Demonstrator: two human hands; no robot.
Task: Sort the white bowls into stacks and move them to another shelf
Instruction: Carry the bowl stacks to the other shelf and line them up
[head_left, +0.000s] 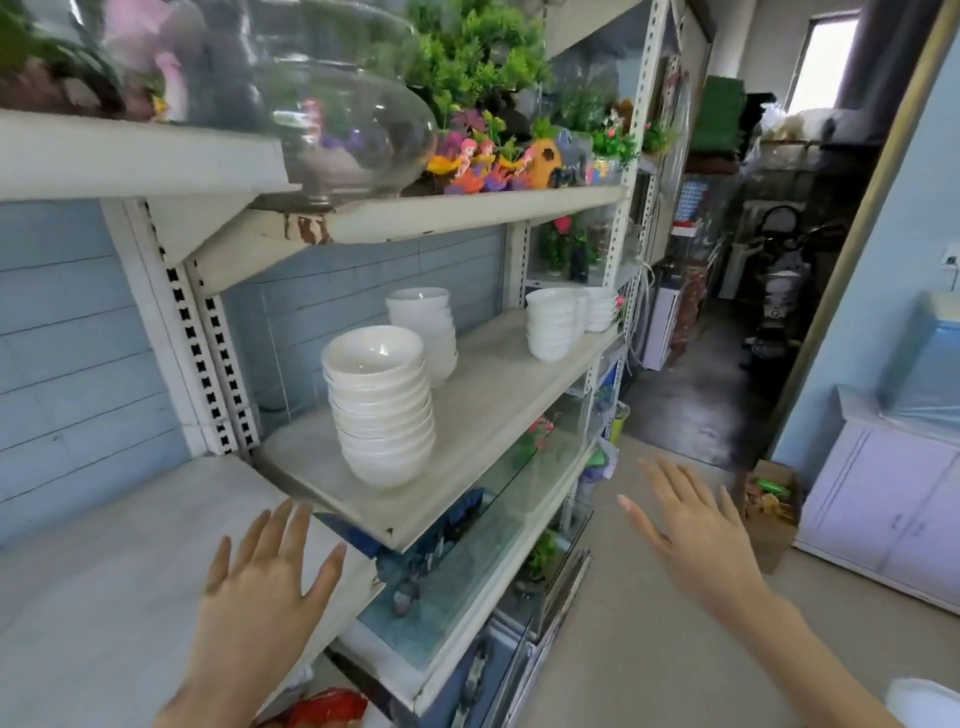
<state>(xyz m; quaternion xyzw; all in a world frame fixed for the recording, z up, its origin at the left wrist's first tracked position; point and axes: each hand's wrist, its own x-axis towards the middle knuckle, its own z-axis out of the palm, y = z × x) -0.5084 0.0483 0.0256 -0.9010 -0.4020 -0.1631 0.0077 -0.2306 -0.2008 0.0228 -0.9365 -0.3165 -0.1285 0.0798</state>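
Several stacks of white bowls stand on the middle shelf (467, 415). The nearest tall stack (382, 410) is close to the shelf's front left. A second tall stack (428, 332) stands just behind it. Two shorter stacks are at the far end, one (551, 325) in front and one (600, 309) behind. My left hand (260, 587) is raised below the nearest stack with fingers spread, holding nothing. Out over the floor to the right of the shelf, my right hand (696, 535) is also spread and holds nothing.
The shelf above carries a big glass fishbowl (343, 119), plastic plants and colourful aquarium ornaments (498, 161). A lower shelf board (104, 571) lies at the left. Glass tanks (467, 561) sit below. A white cabinet (883, 519) and a cardboard box (769, 499) stand at the right.
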